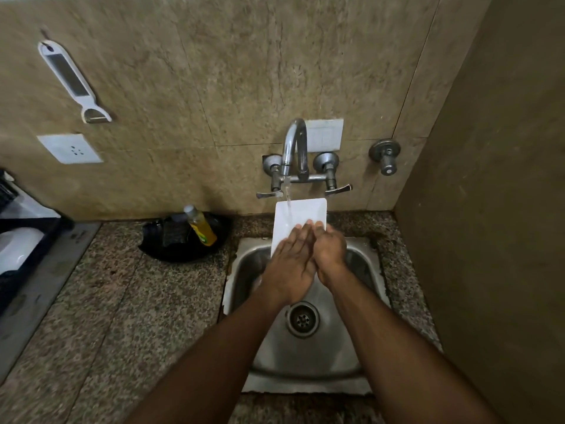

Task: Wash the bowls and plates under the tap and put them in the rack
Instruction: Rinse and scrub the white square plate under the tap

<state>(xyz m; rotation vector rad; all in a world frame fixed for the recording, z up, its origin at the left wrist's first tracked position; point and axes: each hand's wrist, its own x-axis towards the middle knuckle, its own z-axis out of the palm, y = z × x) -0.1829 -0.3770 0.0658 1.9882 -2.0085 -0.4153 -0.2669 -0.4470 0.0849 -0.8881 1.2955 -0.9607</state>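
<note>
While water runs from the curved chrome tap (pixel 294 148), one white rectangular plate (pixel 301 220) is held tilted under the stream, above the far edge of the round stainless-steel sink (pixel 305 356). Two hands are counted on it: the left hand (pixel 292 267) is laid flat over the plate's near face with straight fingers, and the right hand (pixel 328 252) is placed just beside it at the plate's right edge. Whether the right thumb or fingers are curled behind the plate cannot be told; the lower half of the plate is hidden by both hands. Water lands on the plate just beyond the left fingertips.

Left of the hands, one yellow soap bottle (pixel 200 224) is propped in one black dish (pixel 186 237) on the speckled granite counter (pixel 122 316). Farther left, a dark rack (pixel 27 240) with something white in it is cut off by the frame edge and blurred. One white grater-peeler (pixel 72 81) is hung on the tiled wall (pixel 214 71).
</note>
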